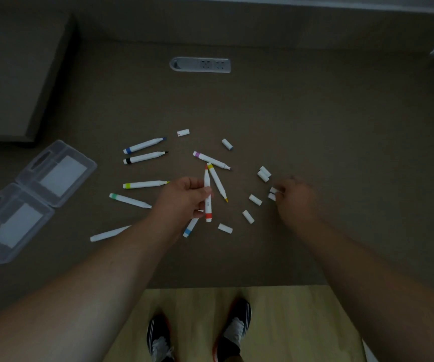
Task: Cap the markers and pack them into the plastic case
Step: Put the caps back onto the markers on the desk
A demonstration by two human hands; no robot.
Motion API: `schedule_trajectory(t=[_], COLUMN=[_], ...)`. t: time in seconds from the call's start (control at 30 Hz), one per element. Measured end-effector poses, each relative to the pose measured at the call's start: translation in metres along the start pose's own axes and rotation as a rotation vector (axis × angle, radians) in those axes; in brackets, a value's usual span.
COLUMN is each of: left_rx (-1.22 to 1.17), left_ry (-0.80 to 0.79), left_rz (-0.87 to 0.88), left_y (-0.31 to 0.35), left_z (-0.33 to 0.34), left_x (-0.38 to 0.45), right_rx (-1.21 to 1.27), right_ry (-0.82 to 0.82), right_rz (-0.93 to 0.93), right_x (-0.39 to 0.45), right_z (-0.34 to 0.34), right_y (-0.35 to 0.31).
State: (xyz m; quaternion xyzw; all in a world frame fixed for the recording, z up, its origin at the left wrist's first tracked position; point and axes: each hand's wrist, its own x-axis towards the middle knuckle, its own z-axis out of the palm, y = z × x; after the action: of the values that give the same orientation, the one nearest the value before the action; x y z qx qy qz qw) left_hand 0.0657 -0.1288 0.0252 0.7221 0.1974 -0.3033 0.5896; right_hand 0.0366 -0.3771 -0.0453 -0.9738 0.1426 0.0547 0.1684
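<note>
The left hand point(184, 198) is gripping a white marker with a red band point(207, 197), holding it upright-ish over the brown table point(315, 113). The right hand point(295, 195) is pinching small white caps point(272, 193) on the right. Other uncapped markers are lying scattered around, and the clear plastic case point(31, 197) is sitting open at far left.

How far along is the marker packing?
Barely begun. Nothing is in the open plastic case. The left hand holds the red marker, uncapped; the right hand is at a cap. The other markers, like the purple marker, lie uncapped.
</note>
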Motion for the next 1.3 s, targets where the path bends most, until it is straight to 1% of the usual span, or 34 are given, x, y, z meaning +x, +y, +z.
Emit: schedule_trajectory(t=[0.23,0.3,0.37,0.43,0.53,0.63,0.73,0.83,0.93,1.0,1.07,1.17,1.23,1.3], left_rx=[0.006,0.005,0.006,0.0,0.007,-0.012,-0.032,-0.068,-0.064,-0.061,-0.04,-0.016,-0.011,-0.012], left_ry=[0.018,0.018,0.017,0.015,0.008,0.008,0.005,-0.006,-0.007,-0.004,0.002,0.0,0.0,-0.001], left_rz=[-0.013,-0.014,-0.015,-0.017,-0.02,-0.022,-0.017,-0.002,0.014,0.011,0.004,-0.013,-0.024,-0.03], left_y=[-0.005,-0.005,-0.004,-0.002,0.002,0.006,0.008,0.011,0.013,0.013,0.011,0.008,0.006,0.005], left_z=[0.001,0.002,0.003,0.003,0.005,0.007,0.01,0.011,0.01,0.009,0.007,0.004,0.004,0.004], left_x=[0.002,0.003,0.003,0.003,0.002,0.002,0.002,0.001,0.0,0.0,0.0,-0.001,-0.002,-0.002], right_rx=[-0.019,-0.019,0.044,0.163,0.346,0.417,0.39,0.36,0.365,0.292,0.207,0.09,0.047,0.038], right_ry=[-0.083,-0.085,-0.053,-0.023,-0.044,-0.073,-0.105,-0.111,-0.026,0.021,0.005,-0.07,-0.099,-0.096], right_rz=[-0.036,-0.029,-0.028,-0.034,-0.036,-0.077,-0.12,-0.114,-0.042,-0.005,0.007,0.032,0.038,0.032], right_x=[0.005,0.005,0.002,-0.004,-0.018,-0.033,-0.044,-0.046,-0.033,-0.019,-0.009,-0.003,-0.004,-0.007], right_z=[0.003,0.003,-0.003,-0.013,-0.027,-0.031,-0.029,-0.024,-0.018,-0.013,-0.006,0.003,0.005,0.003], right_y=[0.001,0.0,-0.006,-0.016,-0.034,-0.05,-0.061,-0.061,-0.046,-0.029,-0.014,-0.005,-0.004,-0.004])
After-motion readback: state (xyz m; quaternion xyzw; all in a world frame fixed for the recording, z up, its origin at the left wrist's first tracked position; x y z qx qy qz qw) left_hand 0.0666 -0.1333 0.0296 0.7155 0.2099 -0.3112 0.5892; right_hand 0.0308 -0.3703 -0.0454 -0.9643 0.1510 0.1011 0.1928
